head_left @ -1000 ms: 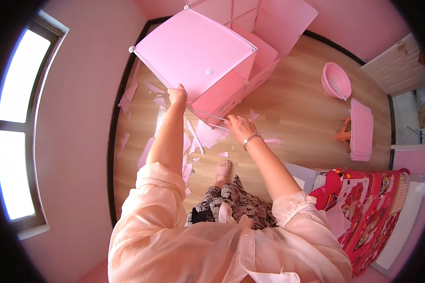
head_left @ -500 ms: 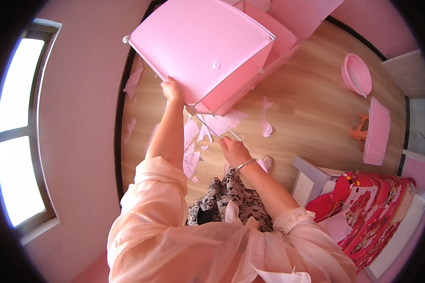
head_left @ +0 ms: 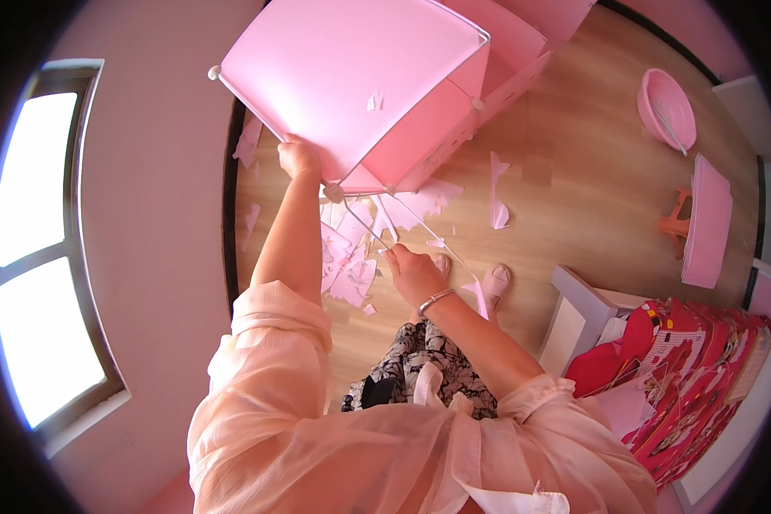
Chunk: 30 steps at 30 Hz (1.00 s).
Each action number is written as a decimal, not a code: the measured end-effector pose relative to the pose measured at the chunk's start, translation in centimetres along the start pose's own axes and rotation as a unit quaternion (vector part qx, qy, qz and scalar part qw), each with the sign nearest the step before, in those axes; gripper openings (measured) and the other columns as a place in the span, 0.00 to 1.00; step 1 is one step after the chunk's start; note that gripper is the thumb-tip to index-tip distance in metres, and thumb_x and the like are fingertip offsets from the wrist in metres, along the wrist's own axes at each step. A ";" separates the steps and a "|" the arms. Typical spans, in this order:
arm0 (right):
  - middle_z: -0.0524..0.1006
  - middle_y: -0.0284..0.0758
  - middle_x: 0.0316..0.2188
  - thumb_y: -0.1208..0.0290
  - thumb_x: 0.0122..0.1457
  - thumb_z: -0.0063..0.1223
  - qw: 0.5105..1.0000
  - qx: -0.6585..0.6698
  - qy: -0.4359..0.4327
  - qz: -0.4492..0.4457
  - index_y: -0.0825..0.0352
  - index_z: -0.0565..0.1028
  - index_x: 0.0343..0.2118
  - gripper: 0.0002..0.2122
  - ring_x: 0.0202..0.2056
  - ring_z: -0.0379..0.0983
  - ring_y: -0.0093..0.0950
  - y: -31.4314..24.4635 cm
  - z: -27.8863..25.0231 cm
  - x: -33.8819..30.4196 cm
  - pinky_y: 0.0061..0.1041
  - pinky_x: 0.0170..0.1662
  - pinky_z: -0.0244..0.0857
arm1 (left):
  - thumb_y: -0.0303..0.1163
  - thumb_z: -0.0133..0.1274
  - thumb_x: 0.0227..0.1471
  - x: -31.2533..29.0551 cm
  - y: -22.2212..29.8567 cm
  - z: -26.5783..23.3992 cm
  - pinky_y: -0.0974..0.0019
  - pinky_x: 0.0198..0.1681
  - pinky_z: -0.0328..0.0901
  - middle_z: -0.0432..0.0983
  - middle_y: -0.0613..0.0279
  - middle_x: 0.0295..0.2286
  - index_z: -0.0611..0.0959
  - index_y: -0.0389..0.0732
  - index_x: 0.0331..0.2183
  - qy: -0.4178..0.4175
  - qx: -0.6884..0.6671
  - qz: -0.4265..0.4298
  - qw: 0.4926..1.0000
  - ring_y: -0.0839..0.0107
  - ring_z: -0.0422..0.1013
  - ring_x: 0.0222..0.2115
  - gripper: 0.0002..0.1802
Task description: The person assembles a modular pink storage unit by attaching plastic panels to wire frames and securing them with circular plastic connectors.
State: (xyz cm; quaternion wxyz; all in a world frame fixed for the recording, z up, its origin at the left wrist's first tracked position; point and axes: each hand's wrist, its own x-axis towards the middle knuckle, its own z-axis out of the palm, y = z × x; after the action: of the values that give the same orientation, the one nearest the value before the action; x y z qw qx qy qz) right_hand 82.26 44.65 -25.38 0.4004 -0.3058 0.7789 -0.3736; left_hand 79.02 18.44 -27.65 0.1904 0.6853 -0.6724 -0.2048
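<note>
Pink panel cabinet at 12 o'clock, tilted in view, its top cut off by the frame edge; top and nearest side panels are in place, so most of it stands built. Bed with red bedding at 4 o'clock. Stack of pink panels at 3 o'clock, on an orange stool; neither hand near it. Pink basin at 2 o'clock, a stick in it. Wire frame sticks out from the cabinet's 6 o'clock corner, bare rods with no whole panel in them, so this section looks stripped but not off. Torn strip at 2 o'clock, and torn pink scraps on the floor just left of centre; not picked up. Left hand at 11 o'clock, curled firmly over the cabinet's top edge. Right hand just below centre, fingers closed on one rod. White knob at that corner; rods seem to be joined there, too small to be sure. Smallest: loose torn bit on the cabinet top. Judged partway, with that frame and the mess left.
</note>
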 end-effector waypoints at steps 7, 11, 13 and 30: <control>0.70 0.47 0.16 0.62 0.55 0.33 1.000 0.011 -0.005 0.028 0.67 0.65 0.28 0.13 0.21 0.69 0.43 -0.3 0.7 -0.4 0.38 0.24 0.63 | 0.44 0.29 0.51 0.4 -0.4 0.0 0.55 0.36 0.62 0.69 0.38 0.29 0.71 0.26 0.31 -0.006 -0.007 -0.023 1.000 0.47 0.67 0.32 0.28; 0.70 0.48 0.16 0.62 0.55 0.33 0.999 0.029 0.004 0.042 0.68 0.64 0.27 0.12 0.21 0.68 0.44 -1.0 2.3 -0.5 0.40 0.24 0.62 | 0.45 0.28 0.51 0.6 -0.8 -0.2 0.55 0.36 0.62 0.68 0.37 0.30 0.70 0.25 0.32 -0.019 -0.035 -0.014 0.999 0.47 0.66 0.33 0.29; 0.70 0.49 0.17 0.63 0.55 0.34 0.997 0.053 -0.008 0.064 0.69 0.63 0.26 0.12 0.22 0.67 0.47 -1.3 2.7 -0.6 0.41 0.25 0.61 | 0.45 0.28 0.51 0.7 -1.1 -0.1 0.55 0.36 0.62 0.68 0.37 0.30 0.70 0.25 0.32 -0.020 -0.053 -0.013 0.998 0.46 0.66 0.32 0.29; 0.70 0.48 0.19 0.61 0.54 0.36 0.996 -0.072 -0.039 0.029 0.63 0.67 0.29 0.12 0.23 0.69 0.44 0.0 -2.1 0.7 0.39 0.26 0.62 | 0.46 0.30 0.50 -0.1 -1.2 -0.1 0.54 0.36 0.61 0.69 0.38 0.28 0.69 0.27 0.30 -0.027 -0.112 0.002 0.993 0.46 0.66 0.32 0.27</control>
State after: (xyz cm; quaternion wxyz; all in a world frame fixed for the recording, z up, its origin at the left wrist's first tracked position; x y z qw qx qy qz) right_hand 80.14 44.77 -24.84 0.4175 -0.3255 0.7964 -0.2924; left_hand 80.06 18.59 -28.22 0.2483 0.6524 -0.6518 -0.2965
